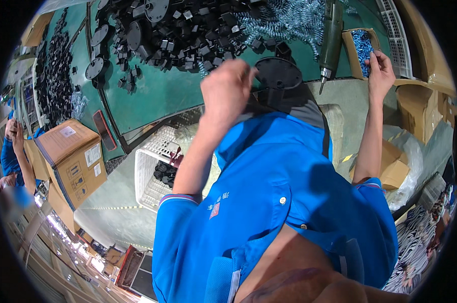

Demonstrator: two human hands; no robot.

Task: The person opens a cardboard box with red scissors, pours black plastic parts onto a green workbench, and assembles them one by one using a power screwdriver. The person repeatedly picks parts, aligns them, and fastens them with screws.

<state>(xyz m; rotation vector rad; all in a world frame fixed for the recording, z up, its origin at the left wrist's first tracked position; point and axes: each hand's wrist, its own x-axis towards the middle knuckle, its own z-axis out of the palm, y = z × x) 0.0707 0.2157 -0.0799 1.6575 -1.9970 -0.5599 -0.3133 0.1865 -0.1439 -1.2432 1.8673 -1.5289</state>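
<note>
Left hand (pixel 227 93) sits near centre, fingers curled in a loose fist, blurred; it hangs just in front of a round black plastic disc (pixel 277 72) lying on the green bench top (pixel 152 96). Cannot tell whether the fingers pinch anything.

Right hand (pixel 380 70) is at 2 o'clock, fingertips narrowed and dipped at the mouth of a small open cardboard box (pixel 361 48) filled with blue-grey metal bits, probably screws. Whether a piece is already pinched cannot be told.

A grey-green power screwdriver (pixel 331 38) hangs tip-down between the two hands, just right of the disc.

Handling judgement: the disc looks light, rigid and smooth-faced, with a raised block at its near edge; best gripped by the rim or that block. The small metal bits are tiny, hard and slippery, best taken by fingertip pinch, one at a time.

At 12 o'clock lies a heap of small black plastic blocks (pixel 188 35); beside it, a tangle of shiny wire springs (pixel 284 20).

Packages: a closed brown carton (pixel 72 159) at 9 o'clock carries white rectangular labels on its top and side. A white lattice crate (pixel 155 171) stands right of it on the floor. Flattened brown cardboard (pixel 393 169) with clear plastic wrap lies at 4 o'clock.
</note>
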